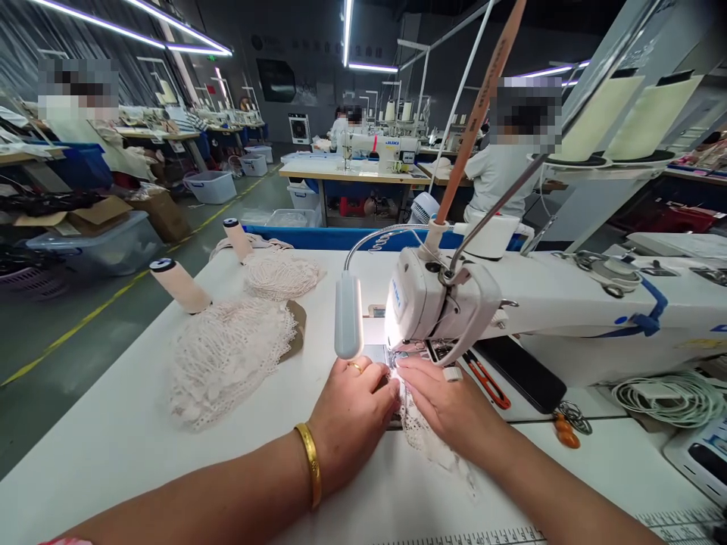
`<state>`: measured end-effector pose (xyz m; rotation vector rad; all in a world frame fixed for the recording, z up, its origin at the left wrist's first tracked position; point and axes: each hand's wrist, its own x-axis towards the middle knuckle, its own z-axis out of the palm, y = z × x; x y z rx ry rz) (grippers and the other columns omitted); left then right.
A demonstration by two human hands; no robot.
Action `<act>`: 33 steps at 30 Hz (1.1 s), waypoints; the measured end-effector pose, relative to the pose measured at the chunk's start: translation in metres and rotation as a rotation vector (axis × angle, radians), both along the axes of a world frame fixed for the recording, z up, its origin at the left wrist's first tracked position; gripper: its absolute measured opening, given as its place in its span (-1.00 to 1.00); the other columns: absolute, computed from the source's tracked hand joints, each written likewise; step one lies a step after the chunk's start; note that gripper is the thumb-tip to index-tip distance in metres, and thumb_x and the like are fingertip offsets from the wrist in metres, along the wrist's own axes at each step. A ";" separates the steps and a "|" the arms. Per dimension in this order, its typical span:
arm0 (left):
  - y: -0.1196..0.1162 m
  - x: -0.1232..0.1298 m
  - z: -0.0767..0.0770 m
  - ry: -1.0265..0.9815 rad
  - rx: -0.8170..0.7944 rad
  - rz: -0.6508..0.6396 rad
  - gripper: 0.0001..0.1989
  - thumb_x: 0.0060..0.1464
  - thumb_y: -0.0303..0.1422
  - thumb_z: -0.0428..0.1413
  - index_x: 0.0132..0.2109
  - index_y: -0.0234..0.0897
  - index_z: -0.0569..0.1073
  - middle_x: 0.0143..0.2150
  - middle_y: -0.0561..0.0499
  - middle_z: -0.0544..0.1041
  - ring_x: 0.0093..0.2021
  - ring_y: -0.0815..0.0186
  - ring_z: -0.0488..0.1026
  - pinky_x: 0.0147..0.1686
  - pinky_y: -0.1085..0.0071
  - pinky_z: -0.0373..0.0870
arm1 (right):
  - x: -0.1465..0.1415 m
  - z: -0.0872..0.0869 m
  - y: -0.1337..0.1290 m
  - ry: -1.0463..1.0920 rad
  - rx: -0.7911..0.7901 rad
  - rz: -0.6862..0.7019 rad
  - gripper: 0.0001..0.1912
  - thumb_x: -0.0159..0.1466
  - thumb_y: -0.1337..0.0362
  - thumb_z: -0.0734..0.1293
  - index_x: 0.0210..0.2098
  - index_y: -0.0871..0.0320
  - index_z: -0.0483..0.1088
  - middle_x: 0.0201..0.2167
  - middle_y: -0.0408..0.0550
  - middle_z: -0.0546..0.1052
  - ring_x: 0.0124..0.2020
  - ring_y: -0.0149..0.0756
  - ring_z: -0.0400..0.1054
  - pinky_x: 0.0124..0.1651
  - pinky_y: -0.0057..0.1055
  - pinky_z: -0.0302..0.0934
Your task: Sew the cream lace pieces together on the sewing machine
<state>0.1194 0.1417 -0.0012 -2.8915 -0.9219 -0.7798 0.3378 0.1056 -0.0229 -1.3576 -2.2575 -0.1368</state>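
Note:
A white sewing machine [420, 303] stands on the white table, its lamp shining on the needle area. Lace fabric [425, 431] runs from under the needle towards the table's front edge. Left of the needle, my left hand [352, 416], with a gold bracelet above the wrist, has its fingers curled and pressed on the lace. My right hand [443, 401] lies on the lace at the right of the needle, its fingers stretched flat and pointing to the needle. Some of the lace is hidden under both hands.
Two lace piles [227, 356] [281, 274] lie on the left, with thread cones [180, 286] [237, 241] beside them. Right of the machine head are orange snips [488, 381], a black phone [519, 372] and a coiled cable [667, 397]. Other people sit at machines further back.

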 end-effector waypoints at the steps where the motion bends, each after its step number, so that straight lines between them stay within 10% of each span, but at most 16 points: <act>1: 0.000 0.000 0.000 0.000 0.003 0.005 -0.83 0.41 -0.42 0.03 -0.13 -0.23 0.51 -0.20 -0.02 0.58 -0.21 0.16 0.39 -0.18 0.19 0.16 | 0.000 0.001 0.000 0.000 -0.001 -0.001 -0.63 0.46 0.47 0.16 0.08 0.17 0.52 0.06 0.10 0.62 -0.19 -0.10 0.55 -0.30 -0.25 0.38; 33: 0.019 -0.007 0.004 -0.020 -0.282 -0.096 -0.73 0.20 -0.48 0.05 -0.05 -0.19 0.59 -0.08 -0.09 0.53 -0.09 0.13 0.44 0.00 0.05 0.23 | 0.003 0.021 -0.013 0.017 -0.207 0.120 -0.84 0.54 0.23 0.26 0.00 0.10 0.47 0.07 0.12 0.59 0.02 0.03 0.47 -0.05 -0.11 0.43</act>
